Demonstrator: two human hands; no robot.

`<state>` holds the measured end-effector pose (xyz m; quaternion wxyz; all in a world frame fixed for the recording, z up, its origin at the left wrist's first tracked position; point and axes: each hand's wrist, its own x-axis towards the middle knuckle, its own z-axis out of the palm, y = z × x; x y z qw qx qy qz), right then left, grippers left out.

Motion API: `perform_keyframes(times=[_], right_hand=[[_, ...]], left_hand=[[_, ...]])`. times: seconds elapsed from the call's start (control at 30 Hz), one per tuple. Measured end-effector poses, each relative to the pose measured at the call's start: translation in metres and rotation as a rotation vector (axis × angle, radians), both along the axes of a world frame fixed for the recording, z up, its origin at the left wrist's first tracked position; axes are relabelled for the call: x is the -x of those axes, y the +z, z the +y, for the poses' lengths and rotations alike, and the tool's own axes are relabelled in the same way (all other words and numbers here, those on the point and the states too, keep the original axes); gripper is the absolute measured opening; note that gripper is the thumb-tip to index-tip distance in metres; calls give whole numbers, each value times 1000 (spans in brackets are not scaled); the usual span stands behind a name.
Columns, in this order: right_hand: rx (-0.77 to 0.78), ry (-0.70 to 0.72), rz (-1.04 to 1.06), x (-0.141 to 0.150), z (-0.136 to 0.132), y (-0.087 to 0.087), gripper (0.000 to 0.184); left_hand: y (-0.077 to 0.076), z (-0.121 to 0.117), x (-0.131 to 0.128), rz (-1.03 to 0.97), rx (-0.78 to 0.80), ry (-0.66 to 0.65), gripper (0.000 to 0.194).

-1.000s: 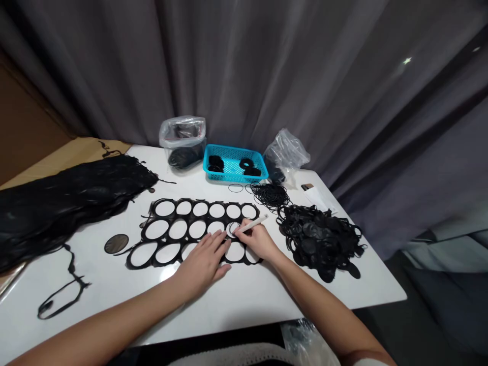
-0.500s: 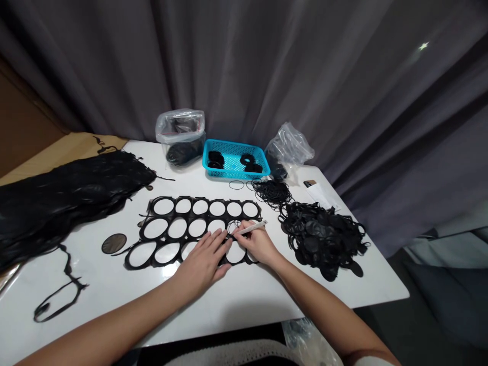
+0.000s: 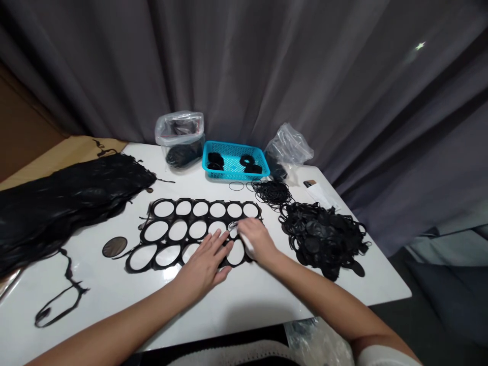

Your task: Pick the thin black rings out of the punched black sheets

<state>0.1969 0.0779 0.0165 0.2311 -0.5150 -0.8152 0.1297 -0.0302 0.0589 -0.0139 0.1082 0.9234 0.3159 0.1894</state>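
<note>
A black rubber sheet with rows of round holes lies flat on the white table. My left hand is spread flat on its lower middle, fingers stretched out and pressing it down. Closed and slightly blurred, my right hand is over the right part of the sheet, at a hole in the middle row. A slim white pen-shaped tool is in its grip, now mostly hidden behind the fingers. By the fingertips a thin dark strand shows at the hole's edge; its exact shape is unclear.
Behind the sheet stand a blue basket with black rings and two clear bags, one a plastic bag. To the right lie thin black rings and a heap of black scraps. Stacked black sheets are at left.
My right hand has turned over at the same hole, so the white tool that pointed out to the right is now mostly out of sight. My left hand stays in place.
</note>
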Motion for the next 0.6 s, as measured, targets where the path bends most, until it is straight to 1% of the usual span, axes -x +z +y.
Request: perform_keyframes(times=[0.1, 0.13, 0.2, 0.27, 0.33, 0.43, 0.5, 0.53, 0.6], right_hand=[[-92, -273, -9, -27, 45, 8, 17], [-126, -336, 10, -38, 58, 11, 17], [-170, -428, 98, -55, 78, 18, 15], [-140, -467, 249, -66, 87, 22, 13], [4, -475, 468, -67, 88, 22, 17], [368, -434, 891, -56, 85, 18, 26], [593, -385, 1141, -46, 83, 16, 31], [679, -364, 1231, -41, 81, 15, 33], [783, -323, 1337, -31, 77, 14, 35]], left_hand=[[0, -1, 1, -9, -21, 1, 51], [1, -1, 1, -10, -27, 2, 51], [3, -2, 2, -11, -27, 0, 51], [7, -1, 3, -7, -7, -3, 50], [14, 3, 2, -7, 22, -10, 47], [25, 15, -4, -6, 48, -18, 49], [29, 27, -10, 24, 49, -13, 53], [30, 34, -12, 43, 48, -3, 53], [28, 44, -16, 68, 38, 32, 52]])
